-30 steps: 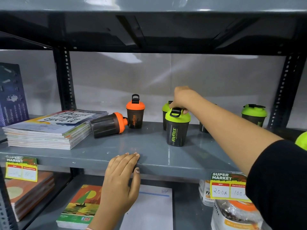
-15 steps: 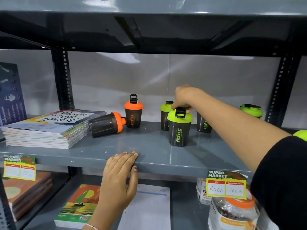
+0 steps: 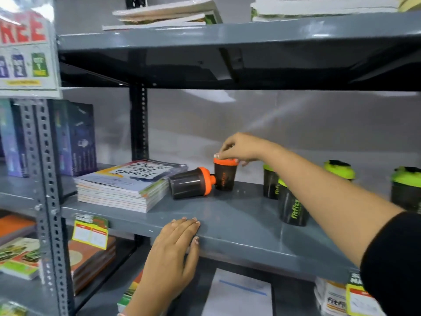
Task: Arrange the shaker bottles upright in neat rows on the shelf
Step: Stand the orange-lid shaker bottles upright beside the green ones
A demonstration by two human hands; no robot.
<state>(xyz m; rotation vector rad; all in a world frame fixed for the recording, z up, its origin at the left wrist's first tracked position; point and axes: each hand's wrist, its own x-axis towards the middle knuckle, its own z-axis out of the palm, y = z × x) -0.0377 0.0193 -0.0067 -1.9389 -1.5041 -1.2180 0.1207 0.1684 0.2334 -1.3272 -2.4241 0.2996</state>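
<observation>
1. Orange-lidded, dark translucent plastic shaker bottle (image 3: 225, 174) stands upright toward the back of the grey metal shelf (image 3: 239, 226). The right hand (image 3: 241, 148) hangs over it with its fingers (image 3: 219, 155) curled and pinching the lid from above.
2. Just left of those fingers a second orange-lidded dark shaker bottle (image 3: 190, 183) lies on its side, its spout touching or nearly touching the upright bottle's wall. Any slide of the held bottle should go away from that spout, or the lying one is likely to roll.
3. A straight lift by the lid looks safest. Whether the lid is snapped firmly shut cannot be told, so a grip lower on the body would be the surer choice.
4. To the right of the fingers, partly behind the forearm, stand green-lidded dark shaker bottles (image 3: 292, 208); these set the row line to match.
5. Left hand (image 3: 175, 245) rests flat on the shelf's front edge, fingers pressed together, holding nothing. It is free to right the toppled bottle.
6. Beyond the lying bottle sits a stack of paperback magazines (image 3: 129, 183), which limits the row's leftward reach.
</observation>
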